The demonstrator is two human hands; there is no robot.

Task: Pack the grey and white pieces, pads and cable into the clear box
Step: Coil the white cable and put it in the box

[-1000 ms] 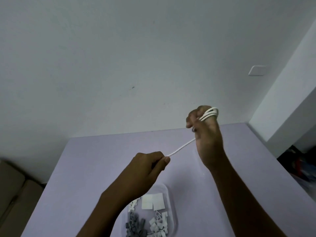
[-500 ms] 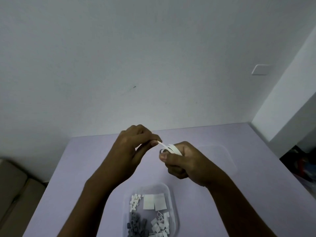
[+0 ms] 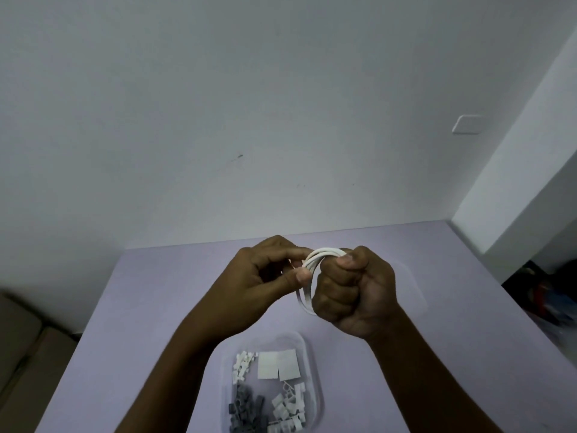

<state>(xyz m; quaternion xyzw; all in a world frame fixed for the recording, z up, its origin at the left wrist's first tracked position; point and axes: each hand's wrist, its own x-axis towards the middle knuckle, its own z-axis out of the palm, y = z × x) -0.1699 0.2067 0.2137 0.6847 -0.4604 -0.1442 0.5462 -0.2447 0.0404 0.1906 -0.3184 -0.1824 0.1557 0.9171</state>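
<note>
Right hand [image 3: 352, 292] is fisted around the coiled cable [image 3: 312, 270] above the table [image 3: 156, 307], left hand [image 3: 265, 276] pinching the loose end. I'd tuck that end in snug so the coil doesn't spring open, then drop it in the box [image 3: 315, 376] beside the pads [image 3: 278, 364] and pieces [image 3: 246, 407].

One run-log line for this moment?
cable: coiled, held above box | left hand: pinching coil | right hand: gripping coil | box: pieces, pads inside | pending: cable

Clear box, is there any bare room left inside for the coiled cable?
Little. The clear box holds white pads, white pieces and grey pieces. Barest patch: the far end, between rim and pads. The purple table left of it is bare.
</note>
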